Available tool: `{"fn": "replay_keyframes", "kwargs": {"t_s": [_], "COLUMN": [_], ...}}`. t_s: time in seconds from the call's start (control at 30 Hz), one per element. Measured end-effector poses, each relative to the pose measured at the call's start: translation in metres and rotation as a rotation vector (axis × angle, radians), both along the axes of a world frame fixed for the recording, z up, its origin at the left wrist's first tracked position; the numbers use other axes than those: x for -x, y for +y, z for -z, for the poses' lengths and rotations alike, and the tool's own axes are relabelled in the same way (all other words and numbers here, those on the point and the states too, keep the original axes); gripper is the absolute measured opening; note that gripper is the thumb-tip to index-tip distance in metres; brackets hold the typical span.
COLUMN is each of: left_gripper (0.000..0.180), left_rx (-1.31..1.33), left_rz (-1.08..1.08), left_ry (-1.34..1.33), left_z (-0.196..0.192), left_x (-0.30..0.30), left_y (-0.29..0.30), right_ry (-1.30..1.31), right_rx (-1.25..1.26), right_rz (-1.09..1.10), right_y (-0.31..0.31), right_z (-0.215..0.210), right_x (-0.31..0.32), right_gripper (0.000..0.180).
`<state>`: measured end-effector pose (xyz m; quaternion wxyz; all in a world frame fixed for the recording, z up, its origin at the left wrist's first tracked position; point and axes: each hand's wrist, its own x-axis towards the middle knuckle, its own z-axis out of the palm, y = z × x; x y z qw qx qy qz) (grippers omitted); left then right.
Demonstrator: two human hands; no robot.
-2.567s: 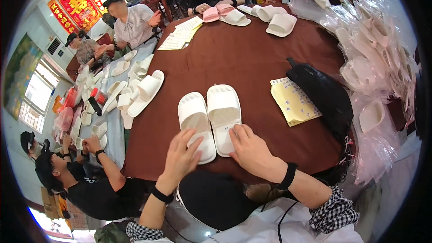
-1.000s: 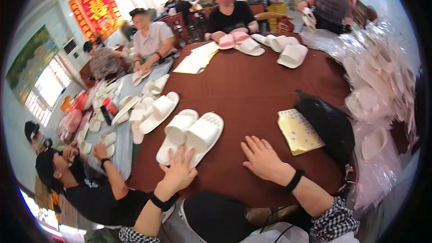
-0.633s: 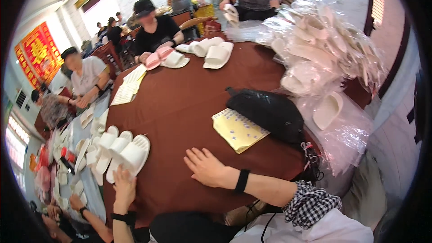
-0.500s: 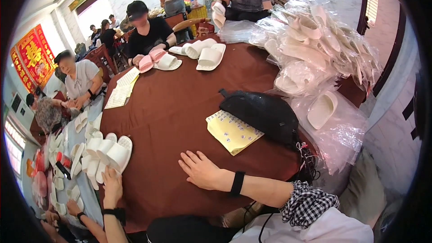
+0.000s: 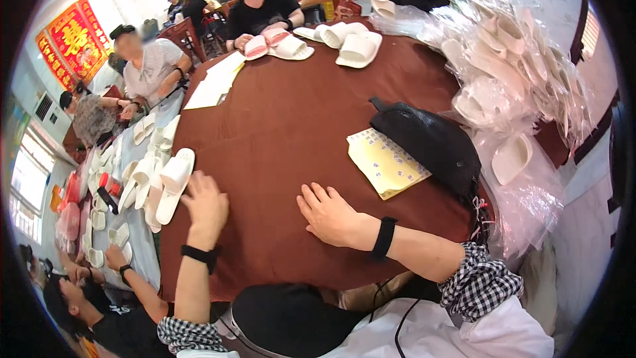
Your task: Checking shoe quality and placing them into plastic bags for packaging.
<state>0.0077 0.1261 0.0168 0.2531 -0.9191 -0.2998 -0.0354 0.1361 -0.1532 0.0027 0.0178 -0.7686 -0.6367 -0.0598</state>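
Note:
My left hand (image 5: 207,202) is over the brown tablecloth (image 5: 278,132), just right of a white slipper (image 5: 177,176) at the table's left edge. Its fingers point forward, slightly blurred, and hold nothing. More white slippers (image 5: 142,176) lean together beside that one. My right hand (image 5: 331,215) rests palm down on the cloth with fingers spread. Beyond it lies a yellow sheet (image 5: 381,166) with small blue-grey marks, partly covered by a black bag (image 5: 427,149).
White slippers in clear plastic (image 5: 503,66) are heaped at the far right. Across the table, a person in black (image 5: 268,13) handles pink-and-white slippers (image 5: 271,43). White paper sheets (image 5: 215,83) lie far left. Another person's hand (image 5: 116,256) is among slippers on the left-hand table.
My left hand has come off the white slipper and moved right over the cloth. My right hand stays flat. The view has shifted, so the table appears further right.

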Motion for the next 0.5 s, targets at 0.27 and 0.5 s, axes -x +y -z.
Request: {"fn": "replay_keyframes", "kwargs": {"t_s": [0.27, 0.5], "left_gripper": [0.037, 0.031], "left_rx": [0.448, 0.081], "left_rz": [0.318, 0.230], "left_ry": [0.066, 0.152], "left_z": [-0.013, 0.022], "left_x": [-0.060, -0.079], "left_y": [-0.070, -0.087], "right_ry": [0.109, 0.189], "right_rx": [0.236, 0.475], "right_rz": [-0.094, -0.157], "right_y": [0.016, 0.030], "right_z": [-0.041, -0.062], "right_x": [-0.012, -0.032], "right_gripper": [0.050, 0.052]}}
